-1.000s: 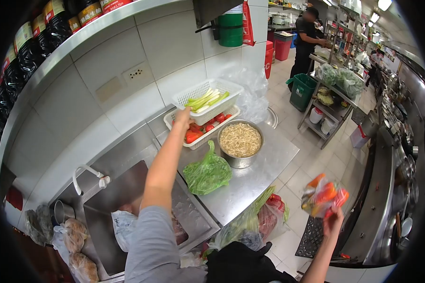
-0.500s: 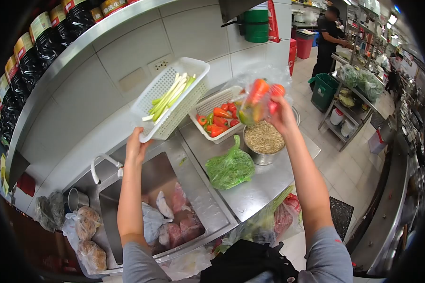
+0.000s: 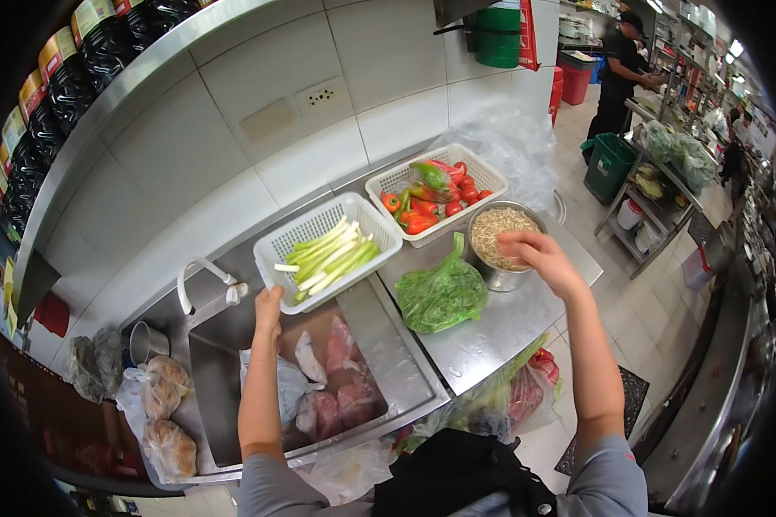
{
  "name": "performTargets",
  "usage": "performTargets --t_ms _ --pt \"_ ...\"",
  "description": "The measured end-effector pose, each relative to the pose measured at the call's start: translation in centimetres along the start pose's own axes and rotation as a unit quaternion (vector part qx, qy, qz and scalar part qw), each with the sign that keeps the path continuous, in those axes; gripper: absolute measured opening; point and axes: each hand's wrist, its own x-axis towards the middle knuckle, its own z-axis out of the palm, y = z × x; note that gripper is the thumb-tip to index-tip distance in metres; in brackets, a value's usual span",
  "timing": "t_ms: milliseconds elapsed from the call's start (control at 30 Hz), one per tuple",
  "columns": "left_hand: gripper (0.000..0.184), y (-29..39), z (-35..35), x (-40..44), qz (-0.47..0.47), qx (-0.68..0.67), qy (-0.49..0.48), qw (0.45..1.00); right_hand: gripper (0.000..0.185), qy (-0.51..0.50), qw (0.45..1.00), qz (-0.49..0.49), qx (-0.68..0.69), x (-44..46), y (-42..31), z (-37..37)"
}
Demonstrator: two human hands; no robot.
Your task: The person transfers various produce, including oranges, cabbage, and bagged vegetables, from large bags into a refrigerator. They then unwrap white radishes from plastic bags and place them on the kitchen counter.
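Observation:
My left hand [image 3: 268, 312] grips the near left corner of a white basket [image 3: 369, 256] of cut green stalks [image 3: 332, 256], held over the sink's back edge. My right hand [image 3: 539, 257], empty with its fingers apart, is over the right side of a metal pot [image 3: 502, 277] of bean sprouts [image 3: 491, 233]. Behind the pot, a second white basket [image 3: 422, 235] holds red peppers and tomatoes, with the bagged peppers [image 3: 433, 178] lying on top. A green plastic bag of leafy vegetables [image 3: 440, 295] rests on the counter, left of the pot.
Meat pieces [image 3: 340, 407] and a plastic bag lie in the sink [image 3: 214, 379], beside a white faucet [image 3: 207, 280]. More bags are at the left and below the counter [image 3: 483, 336]. Clear plastic [image 3: 513, 142] lies at the back. A person [image 3: 616, 73] stands farther off.
The bagged peppers have gone from my right hand into the back basket, and that hand has opened. My left hand has moved the stalk basket off the other one, leftward, and levelled it.

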Motion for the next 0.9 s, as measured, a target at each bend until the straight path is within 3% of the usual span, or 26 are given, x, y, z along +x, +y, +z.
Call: performTargets --t_ms 100,200,300,467,533,633,767,833,900 --pt "0.036 -3.9 0.6 2.6 -0.096 0.005 -0.025 0.995 0.032 0.080 0.996 0.026 -0.003 -5.3 0.4 -2.3" --pt "0.033 -6.7 2.4 5.3 -0.050 -0.067 0.000 0.997 0.030 0.153 0.987 0.049 -0.003 -10.0 0.6 -4.5" --pt "0.038 -7.8 2.4 6.7 -0.074 -0.048 -0.004 0.996 0.029 0.207 0.976 0.066 0.013 -13.8 0.9 -5.5" --pt "0.044 -7.4 4.4 7.1 -0.136 -0.083 -0.005 0.987 0.028 0.226 0.970 0.087 0.032 -17.0 1.3 -5.4" --pt "0.046 -8.1 5.1 7.8 -0.107 -0.263 0.013 0.959 0.028 0.226 0.970 0.087 0.038 -16.7 1.4 -4.9" --pt "0.049 -9.8 4.7 8.6 -0.069 -0.274 -0.061 0.957 0.028 0.204 0.973 0.087 0.058 -15.6 1.4 -4.0" --pt "0.057 -5.3 5.5 3.1 -0.151 -0.215 -0.034 0.964 0.028 0.150 0.984 0.078 0.060 -14.8 0.8 -2.1" --pt "0.073 -6.6 6.1 3.0 -0.062 -0.079 -0.031 0.994 0.028 0.135 0.987 0.075 0.046 -15.4 0.5 -1.9" --pt "0.076 -6.7 6.3 4.0 -0.069 -0.107 -0.044 0.991 0.028 0.143 0.986 0.078 0.029 -16.5 0.2 -2.1"
